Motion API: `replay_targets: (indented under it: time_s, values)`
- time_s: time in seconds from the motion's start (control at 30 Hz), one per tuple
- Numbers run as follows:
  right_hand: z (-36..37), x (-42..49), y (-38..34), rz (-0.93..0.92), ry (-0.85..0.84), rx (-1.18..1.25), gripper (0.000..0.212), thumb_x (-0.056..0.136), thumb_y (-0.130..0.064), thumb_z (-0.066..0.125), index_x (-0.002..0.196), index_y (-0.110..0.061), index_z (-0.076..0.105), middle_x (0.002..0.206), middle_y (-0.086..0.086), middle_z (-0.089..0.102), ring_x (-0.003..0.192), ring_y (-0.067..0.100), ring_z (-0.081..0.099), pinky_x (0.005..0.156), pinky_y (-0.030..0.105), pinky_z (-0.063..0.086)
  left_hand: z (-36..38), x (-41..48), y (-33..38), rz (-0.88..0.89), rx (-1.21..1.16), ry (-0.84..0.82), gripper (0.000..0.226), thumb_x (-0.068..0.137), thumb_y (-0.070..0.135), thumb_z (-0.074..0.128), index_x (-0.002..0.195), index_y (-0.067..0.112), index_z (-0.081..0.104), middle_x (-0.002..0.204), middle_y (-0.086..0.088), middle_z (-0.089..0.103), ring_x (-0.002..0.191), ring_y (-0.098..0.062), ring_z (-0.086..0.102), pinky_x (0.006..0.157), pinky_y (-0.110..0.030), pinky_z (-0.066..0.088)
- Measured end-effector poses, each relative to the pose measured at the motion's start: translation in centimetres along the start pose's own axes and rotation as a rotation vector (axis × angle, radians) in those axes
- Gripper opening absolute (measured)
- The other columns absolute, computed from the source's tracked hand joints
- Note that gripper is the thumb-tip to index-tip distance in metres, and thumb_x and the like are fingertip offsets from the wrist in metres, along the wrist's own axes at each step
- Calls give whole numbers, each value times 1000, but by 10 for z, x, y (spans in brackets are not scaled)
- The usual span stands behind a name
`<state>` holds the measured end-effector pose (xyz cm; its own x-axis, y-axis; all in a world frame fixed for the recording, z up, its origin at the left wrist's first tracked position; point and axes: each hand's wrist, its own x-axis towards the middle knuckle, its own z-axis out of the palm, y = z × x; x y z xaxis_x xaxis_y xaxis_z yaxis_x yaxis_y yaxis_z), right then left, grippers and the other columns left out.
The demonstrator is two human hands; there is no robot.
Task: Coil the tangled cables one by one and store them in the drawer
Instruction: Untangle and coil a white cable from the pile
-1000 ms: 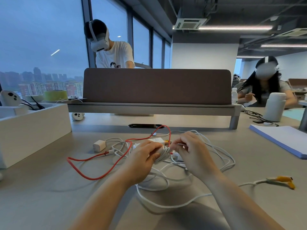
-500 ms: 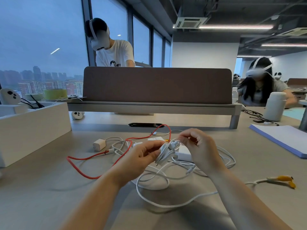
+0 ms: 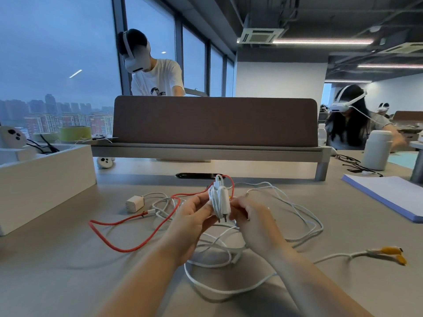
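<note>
The white cable bundle (image 3: 219, 200) stands upright at the centre of the frame, its long axis vertical. A plug end pokes out at the top and two metal prongs point down at the bottom.

Below it is a grey counter (image 3: 57, 266) in an open office, with tall windows at the upper left and a brown divider panel (image 3: 215, 122) behind. Loose white cables (image 3: 229, 291), a red cable (image 3: 124, 250) and a white charger cube (image 3: 135, 203) lie on the counter. A white box (image 3: 45, 184) sits at the left edge.

The bundle is held between both hands, above the counter. The left hand (image 3: 194, 216) has its fingers (image 3: 202, 202) curled round the bundle's left side. The right hand (image 3: 251, 217) pinches the lower right side near the prongs.
</note>
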<state>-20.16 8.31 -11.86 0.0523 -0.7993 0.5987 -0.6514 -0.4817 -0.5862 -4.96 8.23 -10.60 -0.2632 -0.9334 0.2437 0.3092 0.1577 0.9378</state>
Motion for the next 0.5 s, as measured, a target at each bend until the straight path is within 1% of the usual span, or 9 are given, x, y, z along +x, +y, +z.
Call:
replay_targets:
  time_s: [0.07,0.13,0.17,0.2,0.23,0.3,0.33,0.43,0.5]
  values:
    - [3,-2,-1,-4,-49,-41,20,93,-9,54,85,-24,65,73,-16,57,67,1,50,66,16,39,-3,3,-1,-26,-62,57,23,98,1,42,116,4,57,104,-14,69,87,-15,68,78,-22,57]
    - [5,-4,-2,1,-81,-95,17,93,-10,54,92,-19,69,82,-6,64,76,12,56,72,26,44,-5,6,-2,-43,-107,103,24,98,2,43,118,2,55,103,-13,70,86,-14,69,78,-22,58]
    - [6,-5,-3,4,-91,-121,17,92,-12,54,93,-18,69,83,-3,65,79,16,57,74,30,46,-6,7,-3,-51,-115,121,24,98,3,44,120,1,54,105,-13,69,86,-14,69,78,-22,57]
    - [6,-6,-5,3,-96,-141,16,92,-13,54,93,-17,70,82,-2,64,79,18,56,75,32,46,-7,8,-4,-58,-113,136,25,98,4,44,121,0,52,107,-13,69,88,-14,69,77,-22,57]
    - [5,-6,-7,4,-99,-154,16,92,-13,54,93,-16,70,81,-2,63,78,18,54,74,32,45,-7,8,-5,-64,-104,148,25,98,4,45,122,1,52,108,-14,68,90,-14,69,77,-22,57]
    - [4,-7,-12,24,-115,-166,16,90,-13,56,95,-14,71,83,1,67,81,19,58,75,31,45,-7,9,-6,-68,-81,171,26,97,5,46,122,1,51,110,-14,67,95,-16,68,77,-23,56]
    - [3,-8,-14,39,-128,-165,16,89,-14,57,94,-12,72,84,4,69,81,20,60,74,31,46,-7,10,-7,-67,-71,186,26,97,6,47,122,1,50,111,-14,67,97,-18,67,79,-25,55]
    - [2,-8,-17,118,-176,-107,13,83,-15,60,78,-12,71,70,5,67,71,22,61,68,34,50,-7,10,-7,-54,-11,216,25,97,6,48,121,2,50,111,-14,66,101,-20,66,85,-28,53]
    - [0,-7,-17,192,-208,-40,11,81,-15,62,76,-14,71,71,4,68,70,20,62,68,35,52,-6,8,-7,-46,27,204,22,96,6,48,118,5,51,109,-12,66,100,-18,66,86,-28,54]
